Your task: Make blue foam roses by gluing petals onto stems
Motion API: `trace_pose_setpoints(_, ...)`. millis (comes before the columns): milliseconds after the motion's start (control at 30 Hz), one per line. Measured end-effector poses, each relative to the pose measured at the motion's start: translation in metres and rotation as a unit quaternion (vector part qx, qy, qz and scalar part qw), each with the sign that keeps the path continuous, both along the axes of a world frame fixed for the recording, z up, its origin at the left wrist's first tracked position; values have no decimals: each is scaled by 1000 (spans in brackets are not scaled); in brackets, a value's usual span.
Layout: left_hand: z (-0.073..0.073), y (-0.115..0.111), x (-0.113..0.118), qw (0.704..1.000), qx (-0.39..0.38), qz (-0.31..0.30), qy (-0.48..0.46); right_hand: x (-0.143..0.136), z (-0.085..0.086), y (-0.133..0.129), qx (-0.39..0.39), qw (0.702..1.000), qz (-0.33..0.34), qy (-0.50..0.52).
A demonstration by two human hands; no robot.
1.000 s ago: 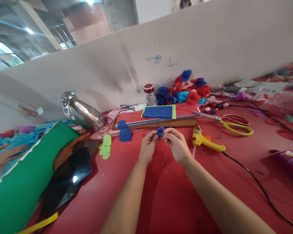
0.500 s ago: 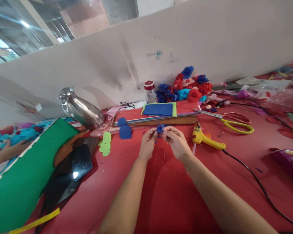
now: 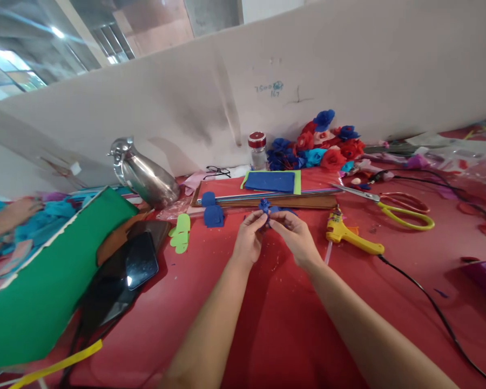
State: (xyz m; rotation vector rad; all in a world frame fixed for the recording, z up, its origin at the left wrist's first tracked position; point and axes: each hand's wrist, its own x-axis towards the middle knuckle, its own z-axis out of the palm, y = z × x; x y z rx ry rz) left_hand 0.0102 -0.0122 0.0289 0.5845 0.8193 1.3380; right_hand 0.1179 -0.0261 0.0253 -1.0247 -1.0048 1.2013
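Observation:
Both my hands meet over the red table (image 3: pixel 291 319), pinching a small blue paper flower (image 3: pixel 264 206) between their fingertips. My left hand (image 3: pixel 249 239) grips it from the left, my right hand (image 3: pixel 294 236) from the right. Just beyond lie loose blue paper pieces (image 3: pixel 214 215), a wooden board (image 3: pixel 267 201) with a metal ruler, and a blue sheet on a green sheet (image 3: pixel 272 182). A yellow glue gun (image 3: pixel 350 236) lies right of my right hand.
Scissors (image 3: pixel 397 207) with yellow and red handles lie at the right. A pile of red and blue paper flowers (image 3: pixel 319 146) and a jar (image 3: pixel 257 150) stand by the wall. A metal jug (image 3: pixel 143 175), green card (image 3: pixel 44 281), and phone (image 3: pixel 135 265) are left. Another person's hand (image 3: pixel 18 208) shows far left.
My fingers have turned and drawn closer around the blue flower, hiding more of it. The view has shifted slightly, so everything sits a little further right.

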Motion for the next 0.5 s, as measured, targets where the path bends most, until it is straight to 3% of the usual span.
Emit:
trace_pose_setpoints(233, -4, 1, -2, 998, -34, -29, -39, -1, -5, 0, 23, 999, 13, -44)
trace_pose_setpoints(500, -1, -1, 0, 999, 43, -10, 29, -2, -8, 1, 40, 997, 0, -62)
